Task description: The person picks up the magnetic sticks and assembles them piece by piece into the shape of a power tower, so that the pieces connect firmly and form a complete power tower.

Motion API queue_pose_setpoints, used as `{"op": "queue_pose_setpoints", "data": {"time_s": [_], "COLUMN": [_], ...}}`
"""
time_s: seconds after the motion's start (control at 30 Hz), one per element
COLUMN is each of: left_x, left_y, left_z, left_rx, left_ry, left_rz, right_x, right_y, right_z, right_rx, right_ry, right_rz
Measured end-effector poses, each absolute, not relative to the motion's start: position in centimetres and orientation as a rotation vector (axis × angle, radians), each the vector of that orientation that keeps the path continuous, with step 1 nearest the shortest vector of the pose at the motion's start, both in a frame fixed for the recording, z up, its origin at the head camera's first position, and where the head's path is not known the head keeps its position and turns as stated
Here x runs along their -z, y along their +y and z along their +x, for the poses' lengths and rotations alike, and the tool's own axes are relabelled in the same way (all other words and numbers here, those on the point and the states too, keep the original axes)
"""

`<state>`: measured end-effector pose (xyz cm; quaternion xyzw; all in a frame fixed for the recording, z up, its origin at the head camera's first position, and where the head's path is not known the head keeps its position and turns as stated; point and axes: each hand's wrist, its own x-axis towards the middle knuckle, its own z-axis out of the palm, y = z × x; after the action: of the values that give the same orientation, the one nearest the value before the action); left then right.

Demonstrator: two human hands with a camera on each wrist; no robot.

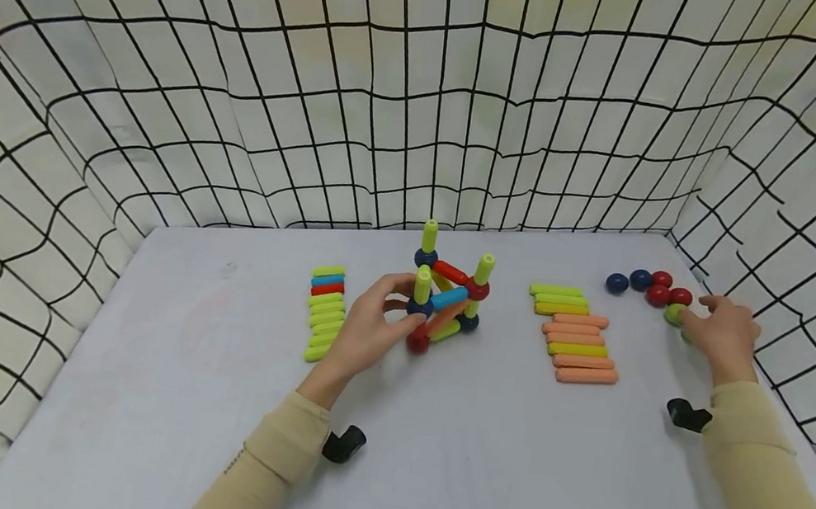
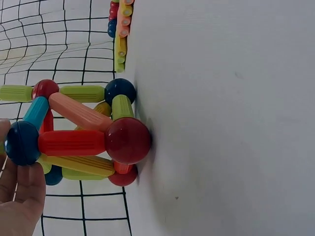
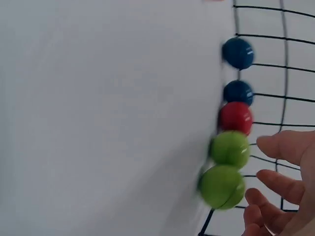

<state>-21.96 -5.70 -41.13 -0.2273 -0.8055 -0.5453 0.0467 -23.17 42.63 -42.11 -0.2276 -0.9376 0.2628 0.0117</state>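
Observation:
My left hand point(image 1: 363, 329) grips a blue ball point(image 1: 420, 309) at the near upper corner of a magnetic rod-and-ball structure point(image 1: 450, 299). Three green rods stand upright on top of it. The left wrist view shows the structure's lower balls, such as a red ball point(image 2: 128, 140), at the table surface, and fingers point(image 2: 30, 184) against the blue ball. At the far right, my right hand point(image 1: 729, 336) hovers beside two green balls point(image 3: 222, 187), fingers spread and slightly bent. A small gap separates its fingertips from them in the right wrist view; nothing is held.
Left of the structure lies a column of mostly green rods point(image 1: 327, 316), partly behind my left hand. Orange, yellow and green rods point(image 1: 581, 339) lie to its right. Red balls point(image 1: 657, 295) and blue balls point(image 1: 617, 283) sit near the back right corner. Black netting point(image 1: 440, 88) surrounds the table point(image 1: 476, 461).

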Motion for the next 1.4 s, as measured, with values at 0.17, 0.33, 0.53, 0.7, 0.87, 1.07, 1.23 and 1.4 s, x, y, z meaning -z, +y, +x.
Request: {"op": "queue_pose_setpoints", "data": {"time_s": [0.17,0.33,0.53,0.7,0.87,1.07,1.23,1.4], "left_x": [41.3,41.3,41.4,41.5,41.5,41.5,41.5,41.5], "left_y": [-5.6,-5.6,-5.3,-4.9,-4.5,-4.1,-3.6,-3.3], "left_z": [-22.1,-22.0,-21.8,-21.4,-21.0,-20.5,-20.3,-19.9], "left_rx": [1.642,1.653,1.654,1.648,1.635,1.619,1.62,1.609], "left_ry": [-2.46,-2.44,-2.436,-2.428,-2.405,-2.39,-2.381,-2.398], "left_rz": [-0.691,-0.706,-0.707,-0.732,-0.767,-0.805,-0.827,-0.802], "right_x": [43.3,43.4,40.3,35.8,32.5,32.4,32.9,33.3], "right_y": [43.5,43.3,39.6,32.9,26.1,22.0,21.1,21.4], "right_z": [-22.9,-23.0,-23.4,-23.1,-22.4,-23.1,-24.0,-24.4], "right_rx": [-0.642,-0.539,-0.552,-0.857,-1.301,-1.315,-1.335,-1.424], "right_ry": [-3.041,-3.093,-2.958,-2.843,-2.798,-2.772,-2.757,-2.749], "right_rz": [-0.555,-0.518,-0.364,0.012,0.291,0.473,0.475,0.466]}}
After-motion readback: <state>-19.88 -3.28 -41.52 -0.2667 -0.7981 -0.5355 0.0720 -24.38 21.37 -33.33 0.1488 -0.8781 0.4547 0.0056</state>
